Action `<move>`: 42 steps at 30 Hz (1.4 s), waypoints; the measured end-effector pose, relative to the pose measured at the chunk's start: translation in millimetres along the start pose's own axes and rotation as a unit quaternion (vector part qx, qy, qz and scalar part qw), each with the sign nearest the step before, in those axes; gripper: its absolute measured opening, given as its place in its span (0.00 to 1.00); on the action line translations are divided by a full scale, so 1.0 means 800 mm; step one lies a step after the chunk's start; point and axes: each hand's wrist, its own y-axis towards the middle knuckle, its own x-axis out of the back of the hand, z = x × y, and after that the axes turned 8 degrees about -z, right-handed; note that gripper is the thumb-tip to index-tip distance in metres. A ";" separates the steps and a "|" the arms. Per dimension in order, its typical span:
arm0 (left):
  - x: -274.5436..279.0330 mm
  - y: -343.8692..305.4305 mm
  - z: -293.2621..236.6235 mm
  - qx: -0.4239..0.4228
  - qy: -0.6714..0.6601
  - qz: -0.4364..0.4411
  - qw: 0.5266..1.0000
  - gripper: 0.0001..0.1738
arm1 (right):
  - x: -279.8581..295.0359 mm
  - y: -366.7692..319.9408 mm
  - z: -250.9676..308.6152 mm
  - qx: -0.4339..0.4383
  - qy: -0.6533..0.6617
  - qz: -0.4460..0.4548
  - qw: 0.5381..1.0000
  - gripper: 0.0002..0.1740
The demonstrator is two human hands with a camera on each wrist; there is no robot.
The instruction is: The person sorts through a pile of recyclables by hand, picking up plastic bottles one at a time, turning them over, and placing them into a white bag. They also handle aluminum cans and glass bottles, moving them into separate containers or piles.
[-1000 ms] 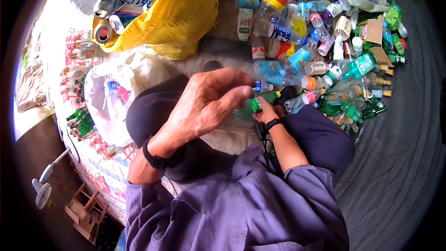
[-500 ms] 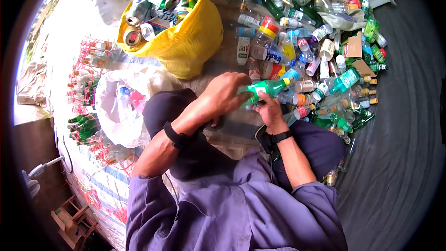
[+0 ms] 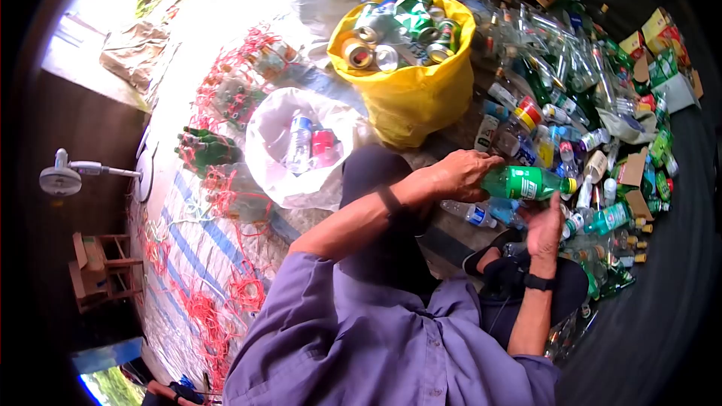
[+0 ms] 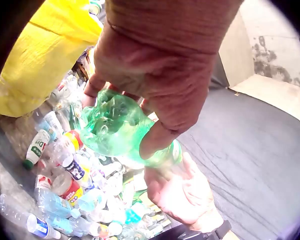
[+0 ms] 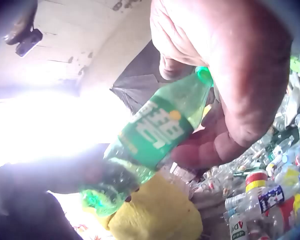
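A green plastic bottle [image 3: 525, 182] with a green label and a yellow cap lies sideways between my hands in the head view. My left hand [image 3: 460, 174] grips its base end; the left wrist view shows thumb and fingers spread around the crumpled, clear-green plastic [image 4: 112, 125]. Close by the neck is my right hand [image 3: 543, 231], palm turned up and fingers loosely extended in the left wrist view. Seen from the right wrist, its thumb and fingers [image 5: 210, 150] lie on either side of the bottle's neck end, touching or close to the label.
A yellow sack [image 3: 414, 98] of crushed cans stands ahead, beside a white bag [image 3: 263, 150] holding a few bottles. Loose bottles [image 3: 594, 165] heap up on the right over dark sheeting [image 3: 639, 331]. Red string [image 3: 207, 316] and tied bottles lie on the left.
My left hand, apart from the bottle a second ago, has taken its base end. The bottle has moved outward, and my right hand's hold has loosened. The head view has swung left.
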 end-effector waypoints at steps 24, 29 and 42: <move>0.252 -0.350 0.013 0.434 -0.160 -0.471 0.751 0.37 | 0.070 0.006 -0.030 -0.069 -0.113 -0.055 0.990 0.14; 0.228 -0.381 0.078 0.545 -0.138 -0.453 0.692 0.48 | 0.069 0.014 -0.045 -0.085 -0.115 -0.048 0.989 0.13; 0.224 -0.386 0.074 0.601 0.050 -0.339 0.722 0.42 | 0.065 0.021 -0.064 -0.109 -0.139 -0.062 0.982 0.14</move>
